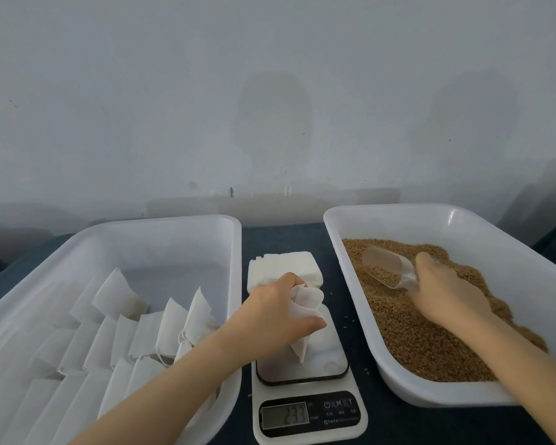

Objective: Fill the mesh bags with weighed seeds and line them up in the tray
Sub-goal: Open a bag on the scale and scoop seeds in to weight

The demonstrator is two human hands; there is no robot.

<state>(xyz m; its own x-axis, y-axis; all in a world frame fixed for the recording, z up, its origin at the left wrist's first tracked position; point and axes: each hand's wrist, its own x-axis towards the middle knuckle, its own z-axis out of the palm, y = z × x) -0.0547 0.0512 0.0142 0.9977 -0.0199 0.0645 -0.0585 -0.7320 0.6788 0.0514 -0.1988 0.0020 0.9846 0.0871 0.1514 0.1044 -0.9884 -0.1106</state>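
Your left hand (272, 316) pinches an empty mesh bag (305, 319) over the scale (305, 374), its mouth facing up and right — toward the scoop (390, 268). Your right hand (446, 293) is closed on the scoop's handle, its long axis pointing up-left into the seeds (414, 329), partly loaded as far as I can tell. The scoop must swing left to the bag; filled bags (148, 335) line the left tray (174, 229).

Dark blue tabletop (283, 242) below a smudged white wall (270, 91)
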